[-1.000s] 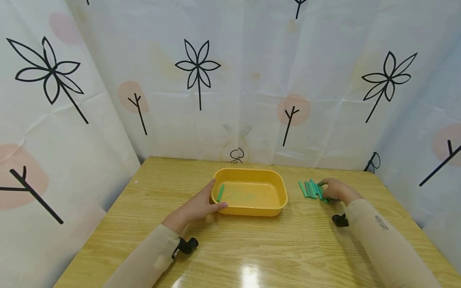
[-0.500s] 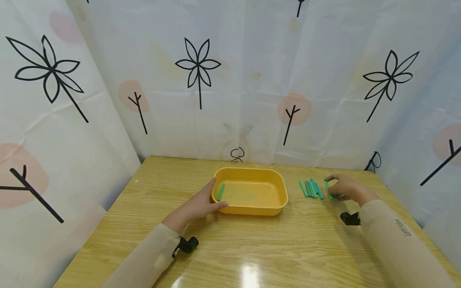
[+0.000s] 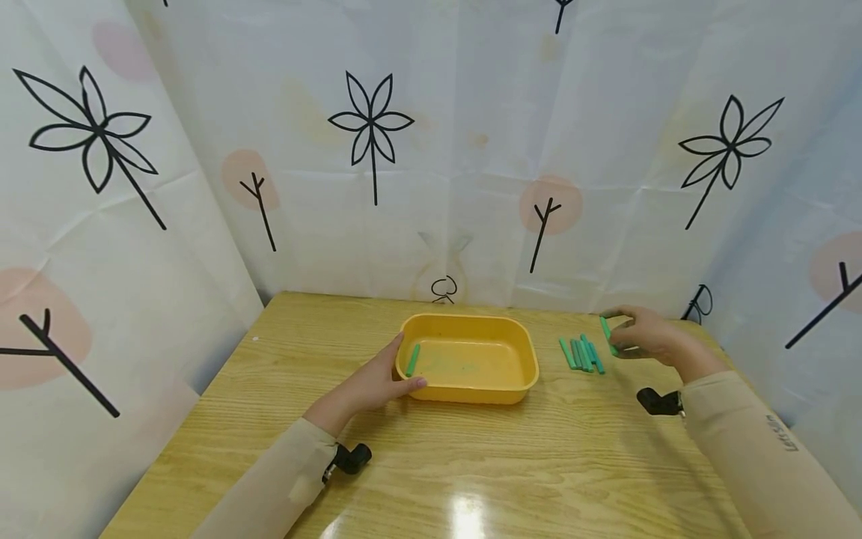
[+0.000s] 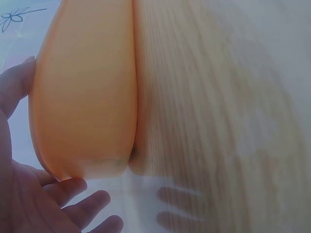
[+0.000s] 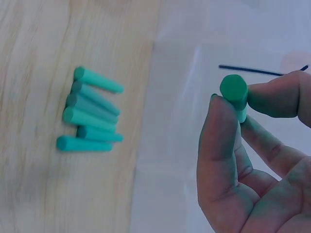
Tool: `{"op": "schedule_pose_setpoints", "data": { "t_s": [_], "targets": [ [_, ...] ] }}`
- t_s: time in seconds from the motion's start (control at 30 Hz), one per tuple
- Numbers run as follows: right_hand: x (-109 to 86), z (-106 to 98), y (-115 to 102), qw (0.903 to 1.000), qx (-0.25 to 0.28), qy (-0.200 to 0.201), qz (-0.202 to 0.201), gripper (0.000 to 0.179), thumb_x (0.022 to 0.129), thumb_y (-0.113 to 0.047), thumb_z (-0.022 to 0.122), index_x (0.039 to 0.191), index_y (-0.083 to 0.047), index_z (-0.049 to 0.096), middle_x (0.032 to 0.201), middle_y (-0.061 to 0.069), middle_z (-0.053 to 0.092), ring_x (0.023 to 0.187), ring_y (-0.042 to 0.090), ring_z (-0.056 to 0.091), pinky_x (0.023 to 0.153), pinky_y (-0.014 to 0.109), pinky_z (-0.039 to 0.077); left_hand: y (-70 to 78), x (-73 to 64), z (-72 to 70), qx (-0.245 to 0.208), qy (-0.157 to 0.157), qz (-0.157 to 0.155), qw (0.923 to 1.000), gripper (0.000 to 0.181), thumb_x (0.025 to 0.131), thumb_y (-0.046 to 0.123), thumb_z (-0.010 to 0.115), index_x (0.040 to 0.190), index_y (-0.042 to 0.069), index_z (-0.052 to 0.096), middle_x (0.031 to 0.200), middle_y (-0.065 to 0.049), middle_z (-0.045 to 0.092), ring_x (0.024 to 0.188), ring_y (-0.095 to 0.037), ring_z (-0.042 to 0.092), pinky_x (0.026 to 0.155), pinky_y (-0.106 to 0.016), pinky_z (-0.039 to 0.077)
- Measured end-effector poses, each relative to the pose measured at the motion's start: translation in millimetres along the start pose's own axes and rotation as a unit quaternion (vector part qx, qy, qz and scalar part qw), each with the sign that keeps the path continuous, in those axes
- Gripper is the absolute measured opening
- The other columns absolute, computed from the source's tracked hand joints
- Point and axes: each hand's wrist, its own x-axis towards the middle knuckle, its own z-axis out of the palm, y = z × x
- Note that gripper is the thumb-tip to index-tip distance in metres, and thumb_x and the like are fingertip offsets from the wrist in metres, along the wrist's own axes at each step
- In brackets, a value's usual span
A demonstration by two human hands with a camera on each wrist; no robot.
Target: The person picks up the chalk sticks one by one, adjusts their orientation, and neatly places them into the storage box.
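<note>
My left hand [image 3: 369, 385] grips the left end of a yellow plastic tub [image 3: 465, 395], thumb at the near rim and fingers at the far side. In the left wrist view the tub's outer wall [image 4: 87, 87] stands between thumb and fingers. One green chalk stick [image 3: 413, 361] lies inside at the left. To the right, my right hand [image 3: 649, 337] pinches another green chalk stick [image 5: 234, 92] between thumb and fingertips, raised above the table. Greenish dust shows on the fingers. Several green and teal chalk sticks [image 3: 583, 355] lie side by side left of this hand.
The wooden table [image 3: 431, 464] bears everything. A patterned white curtain [image 3: 458, 150] hangs behind it and along both sides. A black cord-like thing [image 3: 695, 303] shows at the back right corner. Small black cameras [image 3: 350, 458] sit on the wrists.
My right hand has picked a chalk stick from the right end of the row and lifted it up and to the right. The left hand and the tub have not moved.
</note>
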Motion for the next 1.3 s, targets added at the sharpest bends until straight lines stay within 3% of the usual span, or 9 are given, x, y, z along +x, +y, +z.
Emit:
{"op": "schedule_pose_setpoints", "data": {
  "t_s": [0.13,0.33,0.6,0.97,1.3],
  "targets": [
    [-3.1,5.1,-15.0,0.9996,0.022,-0.006,-0.014,0.067,0.099,-0.006,0.056,0.154,0.007,0.019,0.106,0.015,0.055,0.083,0.021,0.061,0.082,0.04,0.056,0.1,-0.2,0.2,-0.002,-0.003,-0.001,1.0,0.108,0.09,0.052,0.071,0.162,0.012,0.003,0.166,-0.014,0.015,0.148,-0.035,0.026,0.117,-0.053,0.026],
    [-6.2,14.7,-35.8,0.9982,0.043,-0.004,-0.041,0.07,0.1,-0.006,0.058,0.156,0.005,0.017,0.116,0.021,0.05,0.09,0.024,0.062,0.083,0.039,0.057,-1.5,-0.5,0.5,0.0,0.0,0.003,1.0,0.108,0.089,0.054,0.071,0.162,0.012,0.003,0.166,-0.014,0.014,0.148,-0.034,0.025,0.117,-0.054,0.025],
    [-6.9,35.2,-65.9,0.9943,0.086,-0.004,-0.063,0.069,0.099,-0.003,0.06,0.156,0.002,0.022,0.107,0.014,0.054,0.085,0.021,0.063,0.082,0.037,0.058,-1.2,-0.9,0.7,0.0,0.002,0.0,1.0,0.107,0.09,0.051,0.071,0.162,0.011,0.003,0.166,-0.015,0.015,0.148,-0.035,0.025,0.117,-0.054,0.025],
    [2.3,62.6,-93.6,0.9857,0.138,-0.024,-0.094,0.067,0.099,0.001,0.059,0.156,-0.001,0.025,0.105,0.012,0.053,0.09,0.023,0.057,0.084,0.037,0.057,1.2,-0.4,-0.1,-0.005,0.0,-0.001,1.0,0.108,0.09,0.052,0.072,0.162,0.012,0.002,0.166,-0.015,0.015,0.149,-0.035,0.024,0.118,-0.054,0.024],
    [18.8,90.8,-109.8,0.9786,0.172,-0.051,-0.102,0.062,0.098,0.005,0.056,0.152,0.0,0.027,0.098,0.012,0.054,0.08,0.022,0.059,0.081,0.034,0.057,-0.4,0.3,0.4,-0.006,0.002,0.003,1.0,0.107,0.09,0.051,0.072,0.162,0.011,0.003,0.166,-0.014,0.014,0.149,-0.034,0.024,0.118,-0.053,0.024]
  ]
}}
